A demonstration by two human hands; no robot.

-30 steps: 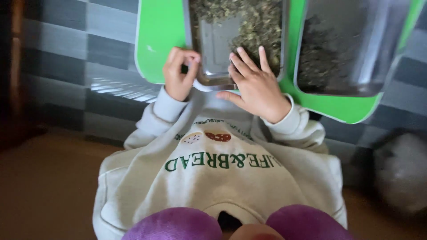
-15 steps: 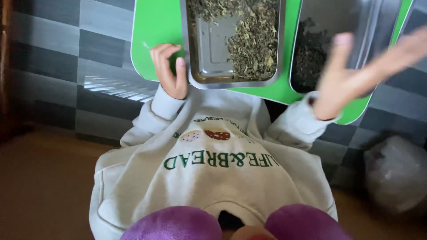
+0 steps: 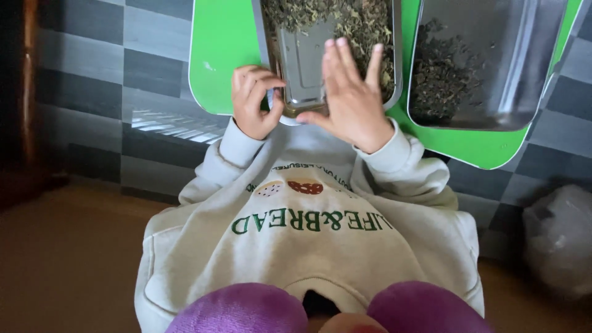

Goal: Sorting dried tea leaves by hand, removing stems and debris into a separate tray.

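**Dried leaf tray steadied at its near corner, flat hand over the leaves**

Dried leaves [image 3: 357,28] lie in a shallow metal tray [image 3: 302,68] that sits on a green board [image 3: 222,55], directly ahead of the person's chest. The leaves are heaped toward the far and right parts of this tray, leaving a bare patch of metal at the near left; that layout fits material pushed aside to expose the bottom, though this is a judgement only.

Left to right, findings as follows.

Left hand [image 3: 254,102]: curled, fingers bent inward with thumb tip meeting fingertips at the tray's near left corner. It appears to pinch the rim there, probably to stop the tray sliding on the smooth board. Whether anything small is pinched between the fingertips cannot be told.

Right hand [image 3: 348,98]: spread flat, fingers straight and close together, palm down over the near right part of the same tray. It grasps nothing. The fingertips reach the edge of the leaf heap; contact with the leaves is likely but not certain from this angle.

Second metal tray [image 3: 493,55]: stands just beside the first, to its right, on the same board. It holds a smaller, darker heap [image 3: 447,77] along its left side. Neither hand touches it.

Surroundings: a grey checked surface [image 3: 86,68] lies under the board, and a pale crumpled bag [image 3: 558,237] rests at far right.
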